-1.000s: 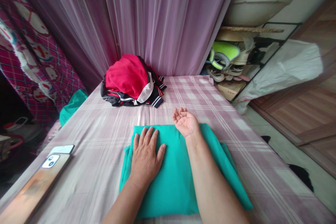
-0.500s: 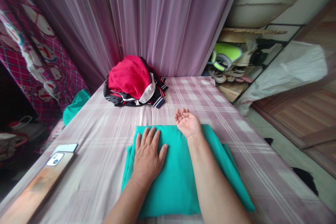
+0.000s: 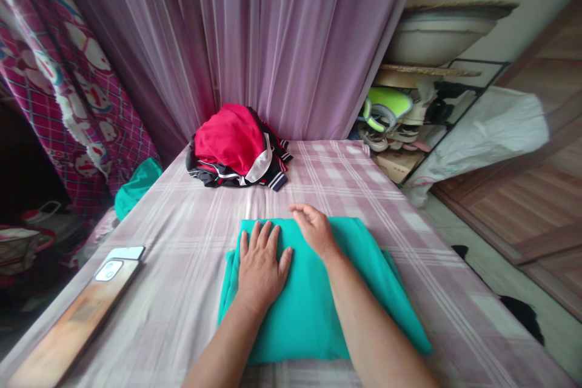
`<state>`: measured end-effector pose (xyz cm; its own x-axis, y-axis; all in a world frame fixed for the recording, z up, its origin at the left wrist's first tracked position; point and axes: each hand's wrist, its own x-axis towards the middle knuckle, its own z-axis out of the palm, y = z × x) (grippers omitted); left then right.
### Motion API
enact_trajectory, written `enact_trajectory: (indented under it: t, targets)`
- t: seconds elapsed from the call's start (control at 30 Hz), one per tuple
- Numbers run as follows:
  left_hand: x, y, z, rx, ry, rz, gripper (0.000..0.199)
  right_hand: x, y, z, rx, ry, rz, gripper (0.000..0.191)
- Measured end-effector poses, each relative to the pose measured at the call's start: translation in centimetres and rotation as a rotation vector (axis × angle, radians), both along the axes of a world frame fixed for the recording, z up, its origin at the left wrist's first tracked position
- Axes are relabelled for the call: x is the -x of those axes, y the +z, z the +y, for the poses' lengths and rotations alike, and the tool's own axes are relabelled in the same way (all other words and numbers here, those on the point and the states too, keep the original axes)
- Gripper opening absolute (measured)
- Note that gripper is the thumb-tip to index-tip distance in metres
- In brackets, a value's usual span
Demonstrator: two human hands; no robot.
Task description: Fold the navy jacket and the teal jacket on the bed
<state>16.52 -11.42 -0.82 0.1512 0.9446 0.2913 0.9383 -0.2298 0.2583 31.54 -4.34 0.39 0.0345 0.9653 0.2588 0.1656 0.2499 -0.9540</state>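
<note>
A folded teal cloth [image 3: 309,315] lies on the checked tablecloth close in front of me. My left hand [image 3: 262,264] rests palm down on its left part, fingers spread, holding nothing. Over the cloth's far edge is my right hand [image 3: 314,229], turned on its side with the fingers loosely bent and nothing seen in them. Whether the right hand touches the cloth cannot be made out. Beyond both hands sits a bundled red and black garment [image 3: 231,144] with striped cuffs.
Two phones, one copper-coloured [image 3: 75,327] and one pale [image 3: 120,253], lie at the table's left edge. Purple curtains [image 3: 291,42] hang behind. At the right are a shelf with shoes [image 3: 402,133], a basin [image 3: 443,39] and a white plastic bag [image 3: 491,127].
My right hand has turned from palm up to on its side and shifted slightly left. My left hand stays flat on the cloth. The view has shifted a little.
</note>
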Motion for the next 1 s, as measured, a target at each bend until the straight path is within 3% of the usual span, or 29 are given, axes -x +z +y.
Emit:
enact_trajectory:
  t: [0.1, 0.2, 0.3, 0.43, 0.7, 0.9, 1.0]
  targets:
    - [0.0, 0.1, 0.1, 0.001, -0.005, -0.001, 0.054, -1.8, -0.6, -3.2, -0.11, 0.035, -0.548, 0.032]
    - [0.1, 0.2, 0.1, 0.002, -0.014, -0.007, 0.054, -5.3, -1.2, -5.5, -0.03, -0.058, -0.94, 0.044]
    - [0.1, 0.2, 0.2, -0.006, -0.018, -0.01, 0.054, -8.7, -1.9, -6.7, 0.107, -0.197, -1.143, 0.05]
    - [0.1, 0.2, 0.4, -0.025, -0.016, -0.02, 0.052, -10.7, -2.2, -7.2, 0.233, -0.262, -1.204, 0.053]
    - [0.1, 0.4, 0.4, -0.038, -0.018, -0.04, 0.048, -9.7, -1.0, -7.5, 0.231, -0.288, -1.247, 0.052]
    - [0.0, 0.9, 0.0, 0.01, -0.003, -0.024, 0.049, -5.8, 2.0, -8.5, 0.011, -0.316, -1.194, 0.049]
    - [-0.1, 1.0, 0.1, 0.027, 0.0, -0.007, 0.05, -3.5, 1.9, -9.1, -0.027, -0.265, -1.126, 0.051]
